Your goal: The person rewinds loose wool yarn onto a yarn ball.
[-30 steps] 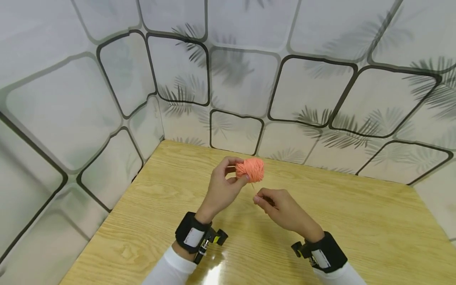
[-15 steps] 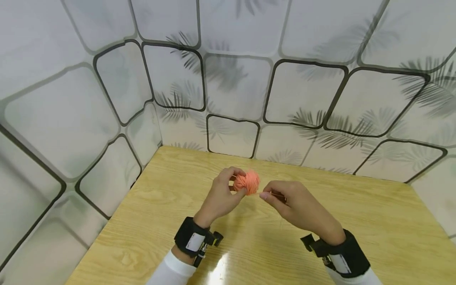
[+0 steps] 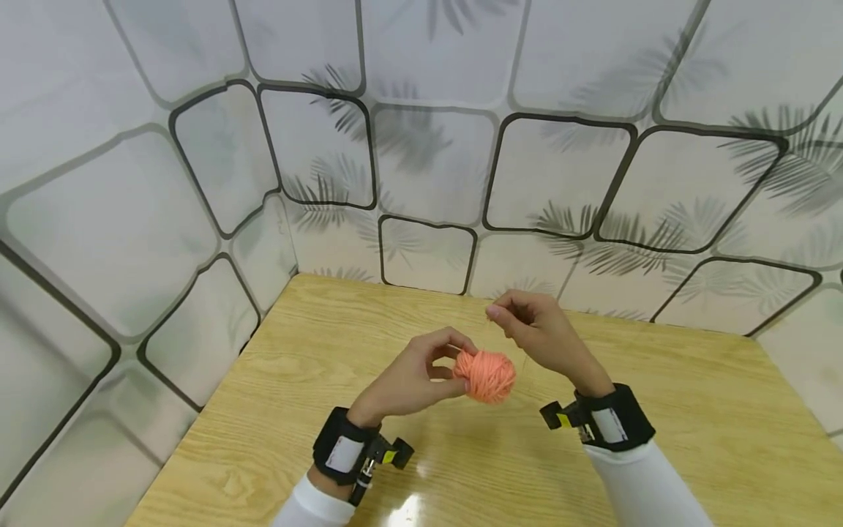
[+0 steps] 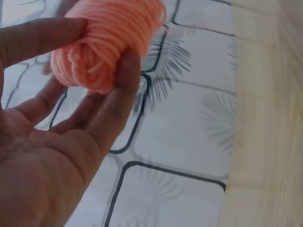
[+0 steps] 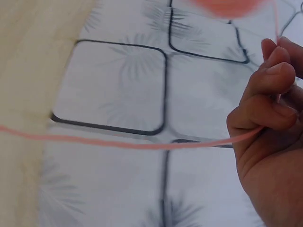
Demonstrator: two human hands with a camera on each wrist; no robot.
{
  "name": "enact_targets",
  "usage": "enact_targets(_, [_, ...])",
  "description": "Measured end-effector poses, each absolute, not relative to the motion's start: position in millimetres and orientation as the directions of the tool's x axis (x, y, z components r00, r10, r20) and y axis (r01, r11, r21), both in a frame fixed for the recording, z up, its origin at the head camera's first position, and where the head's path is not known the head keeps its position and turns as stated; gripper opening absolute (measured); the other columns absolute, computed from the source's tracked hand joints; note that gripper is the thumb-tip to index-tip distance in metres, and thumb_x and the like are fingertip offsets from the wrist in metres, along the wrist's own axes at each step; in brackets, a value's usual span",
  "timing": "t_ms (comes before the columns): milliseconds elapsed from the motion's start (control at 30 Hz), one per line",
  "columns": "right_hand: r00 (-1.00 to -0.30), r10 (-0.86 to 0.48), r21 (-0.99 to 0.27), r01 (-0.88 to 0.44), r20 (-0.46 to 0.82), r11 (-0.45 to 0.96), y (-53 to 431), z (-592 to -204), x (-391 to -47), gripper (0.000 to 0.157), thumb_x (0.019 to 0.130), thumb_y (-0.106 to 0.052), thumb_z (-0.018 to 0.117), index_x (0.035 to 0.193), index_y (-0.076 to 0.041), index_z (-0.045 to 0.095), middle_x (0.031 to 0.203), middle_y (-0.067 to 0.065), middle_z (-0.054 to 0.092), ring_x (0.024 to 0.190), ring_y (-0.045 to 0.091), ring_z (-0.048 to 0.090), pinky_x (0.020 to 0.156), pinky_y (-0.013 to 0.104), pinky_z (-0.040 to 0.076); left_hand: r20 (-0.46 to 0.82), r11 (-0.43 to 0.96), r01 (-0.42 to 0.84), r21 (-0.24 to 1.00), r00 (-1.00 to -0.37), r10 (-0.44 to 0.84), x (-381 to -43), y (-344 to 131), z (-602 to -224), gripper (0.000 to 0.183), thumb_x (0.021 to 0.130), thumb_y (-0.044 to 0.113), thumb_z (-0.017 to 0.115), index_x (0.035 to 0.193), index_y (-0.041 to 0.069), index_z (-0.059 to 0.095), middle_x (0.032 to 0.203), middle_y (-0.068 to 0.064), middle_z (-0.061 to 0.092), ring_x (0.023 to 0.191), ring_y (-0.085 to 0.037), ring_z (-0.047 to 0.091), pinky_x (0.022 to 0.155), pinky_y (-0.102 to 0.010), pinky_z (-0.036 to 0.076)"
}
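Observation:
An orange-pink ball of yarn (image 3: 489,376) is held above the table by my left hand (image 3: 421,373), gripped at one end between thumb and fingers. In the left wrist view the strands of the yarn ball (image 4: 111,35) wrap round it, with the thumb on one side and fingertips on the other. My right hand (image 3: 543,333) is raised beyond and to the right of the ball. Its curled fingers pinch a yarn strand (image 5: 142,145), whose loose end trails away from the palm in the right wrist view. Another stretch of strand rises from the fingertips towards the ball.
A wood-grain table (image 3: 296,410) lies under both hands. Pale patterned walls (image 3: 435,161) with dark outlines and leaf prints stand at its back and left. Each wrist wears a black strap (image 3: 342,446) with a small camera.
The right hand has swung out to the right, then up and over to the ball's far side with the strand. The left hand has lowered and turned the yarn ball towards the right.

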State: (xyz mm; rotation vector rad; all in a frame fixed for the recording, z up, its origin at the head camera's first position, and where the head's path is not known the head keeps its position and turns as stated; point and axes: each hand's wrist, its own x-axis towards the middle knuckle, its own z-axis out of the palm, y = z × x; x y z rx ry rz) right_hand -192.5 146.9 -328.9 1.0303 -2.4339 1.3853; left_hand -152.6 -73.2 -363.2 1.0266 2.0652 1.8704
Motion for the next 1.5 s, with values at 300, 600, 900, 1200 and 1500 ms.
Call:
enact_targets(300, [-0.817,-0.501,-0.782,-0.501,0.286,0.371,142,-381,-192,0.010,0.094,-0.015,0.052,0.088,-0.015,0.061,0.069,0.001,0.053,0.054,0.012,0.045,0.052,0.030,0.040,0.419,-0.215,0.362,0.907,-0.824,0.382,-160,-72,-365,0.034,0.083,0.007,0.065,0.114,0.005,0.052,0.116,-0.013,0.050,0.105,-0.030,0.052,0.080,-0.043,0.048])
enact_targets(600, [-0.753,-0.613,-0.654,-0.592,0.240,0.471,135,-386,-163,0.019,0.097,-0.036,0.044,0.086,-0.027,0.057,0.061,-0.008,0.045,0.047,0.007,0.039,0.045,0.024,0.035,0.406,0.033,0.413,0.910,-0.905,0.127,-163,-70,-370,0.034,0.082,0.002,0.063,0.114,0.001,0.051,0.114,-0.013,0.051,0.103,-0.031,0.052,0.076,-0.039,0.050])
enact_targets(900, [-0.728,-0.608,-0.489,-0.675,0.317,0.553,137,-355,-143,0.013,0.094,-0.039,0.049,0.088,-0.031,0.058,0.059,-0.016,0.042,0.048,0.001,0.035,0.046,0.022,0.032,0.433,0.332,0.474,0.815,-0.880,0.194,-165,-68,-387,0.032,0.082,0.009,0.065,0.111,0.015,0.054,0.107,0.000,0.050,0.099,-0.018,0.051,0.072,-0.030,0.049])
enact_targets(1200, [-0.699,-0.560,-0.464,-0.715,0.445,0.524,147,-328,-155,0.014,0.094,-0.031,0.052,0.086,-0.023,0.060,0.060,-0.014,0.040,0.049,0.003,0.033,0.045,0.023,0.030,0.346,0.287,0.495,0.820,-0.828,0.441,-158,-68,-389,0.028,0.083,0.013,0.063,0.109,0.018,0.053,0.110,0.002,0.050,0.099,-0.019,0.051,0.075,-0.033,0.050])
enact_targets(1500, [-0.733,-0.540,-0.539,-0.675,0.414,0.503,148,-335,-183,0.015,0.094,-0.035,0.050,0.086,-0.027,0.060,0.061,-0.009,0.044,0.049,0.008,0.037,0.047,0.026,0.032,0.257,0.093,0.365,0.926,-0.794,0.552,-158,-69,-382,0.030,0.083,0.013,0.066,0.110,0.014,0.053,0.111,-0.002,0.052,0.102,-0.024,0.054,0.076,-0.035,0.050])
